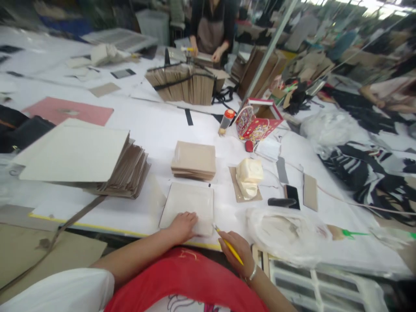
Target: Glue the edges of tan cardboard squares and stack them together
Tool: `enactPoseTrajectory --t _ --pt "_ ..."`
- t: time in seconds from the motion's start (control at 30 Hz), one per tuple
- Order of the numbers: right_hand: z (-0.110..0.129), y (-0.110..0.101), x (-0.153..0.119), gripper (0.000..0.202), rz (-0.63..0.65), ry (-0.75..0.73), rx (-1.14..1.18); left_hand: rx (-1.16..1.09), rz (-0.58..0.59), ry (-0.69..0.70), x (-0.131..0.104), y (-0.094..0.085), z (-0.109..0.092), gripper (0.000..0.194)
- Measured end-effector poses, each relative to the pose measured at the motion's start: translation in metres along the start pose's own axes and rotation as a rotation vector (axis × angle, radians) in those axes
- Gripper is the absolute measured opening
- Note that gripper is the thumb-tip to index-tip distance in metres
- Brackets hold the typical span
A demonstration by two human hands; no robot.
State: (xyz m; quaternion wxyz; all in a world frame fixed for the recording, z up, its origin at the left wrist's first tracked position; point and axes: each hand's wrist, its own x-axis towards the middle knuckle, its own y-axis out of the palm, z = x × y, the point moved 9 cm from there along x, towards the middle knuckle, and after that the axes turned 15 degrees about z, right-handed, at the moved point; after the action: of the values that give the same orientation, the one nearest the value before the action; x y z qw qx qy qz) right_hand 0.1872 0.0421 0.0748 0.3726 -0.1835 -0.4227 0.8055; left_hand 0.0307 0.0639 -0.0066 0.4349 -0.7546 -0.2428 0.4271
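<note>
A pale square panel (pixel 188 201) lies on the white table in front of me. My left hand (pixel 184 225) rests flat on its lower part, fingers extended and grasping nothing. My right hand (pixel 236 249) is closed around a slim yellow pen (pixel 231 248), whose pale tip is at the panel's right edge; whether it touches cannot be made out. Just beyond the panel sits a short stack of tan panels (pixel 194 159). To the left, large cream sheets (pixel 78 149) cover part of a pile of brown pieces (pixel 130 171).
A pale yellowish block (pixel 251 170) stands on a brown card to the right. Near my right hand are a plastic-wrapped bundle (pixel 286 229) and a phone (pixel 291 196). A red patterned box (pixel 258 119) and an orange-capped bottle (pixel 226 122) stand farther back. Across the table, a person (pixel 211 30) works.
</note>
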Motion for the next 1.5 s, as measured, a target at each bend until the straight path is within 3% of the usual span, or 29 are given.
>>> enactPoseTrajectory --t 0.07,0.17,0.23,0.27,0.33,0.4,0.53,0.67,0.73,0.83,0.87,0.93,1.03,1.1,1.23,1.37,1.5 --pt "-0.017 -0.030 0.007 0.024 -0.181 0.105 0.112 0.011 -0.129 0.008 0.016 -0.038 0.011 0.043" --pt "-0.046 -0.055 0.014 0.027 -0.381 0.288 0.284 0.063 -0.387 -0.060 0.046 -0.117 0.039 0.042" --pt "-0.058 -0.058 0.018 0.032 -0.426 0.379 0.394 0.083 -0.436 -0.138 0.070 -0.157 0.061 0.051" --pt "-0.061 -0.056 0.021 0.034 -0.424 0.399 0.443 0.083 -0.399 -0.187 0.083 -0.167 0.072 0.055" --pt "-0.062 -0.050 0.026 0.035 -0.403 0.396 0.519 0.093 -0.284 -0.246 0.102 -0.172 0.089 0.055" --pt "-0.060 -0.045 0.029 0.033 -0.384 0.382 0.569 0.111 -0.204 -0.257 0.110 -0.166 0.097 0.048" --pt "-0.063 -0.043 0.031 0.027 -0.395 0.388 0.611 0.134 -0.188 -0.224 0.105 -0.155 0.099 0.039" --pt "-0.063 -0.044 0.048 0.025 -0.324 0.337 0.616 0.134 -0.172 -0.184 0.094 -0.168 0.098 0.020" --pt "-0.063 -0.045 0.061 0.024 -0.298 0.322 0.626 0.064 -0.294 -0.196 0.075 -0.192 0.099 0.018" --pt "-0.062 -0.044 0.086 0.023 -0.297 0.319 0.625 -0.337 -0.690 -0.226 0.021 -0.226 0.109 0.016" --pt "-0.061 -0.042 0.095 0.023 -0.299 0.324 0.624 -0.544 -0.797 -0.217 0.005 -0.226 0.114 0.016" --pt "-0.062 -0.035 0.110 0.023 -0.299 0.344 0.630 -0.986 -0.879 -0.139 -0.011 -0.209 0.115 0.024" --pt "-0.068 -0.026 0.121 0.025 -0.321 0.383 0.635 -1.550 -0.834 0.055 -0.007 -0.167 0.096 0.041" --pt "-0.075 -0.025 0.116 0.027 -0.391 0.410 0.632 -1.774 -0.786 0.144 -0.003 -0.142 0.081 0.046" --pt "-0.088 -0.019 0.094 0.035 -0.455 0.435 0.733 -1.952 -0.709 0.158 -0.007 -0.098 0.067 0.052" --pt "-0.087 0.003 0.079 0.037 -0.335 0.417 0.905 -2.029 -0.636 0.085 -0.022 -0.060 0.067 0.054" --pt "-0.082 0.022 0.063 0.035 -0.210 0.408 0.893 -2.067 -0.646 -0.021 -0.042 -0.026 0.086 0.042"
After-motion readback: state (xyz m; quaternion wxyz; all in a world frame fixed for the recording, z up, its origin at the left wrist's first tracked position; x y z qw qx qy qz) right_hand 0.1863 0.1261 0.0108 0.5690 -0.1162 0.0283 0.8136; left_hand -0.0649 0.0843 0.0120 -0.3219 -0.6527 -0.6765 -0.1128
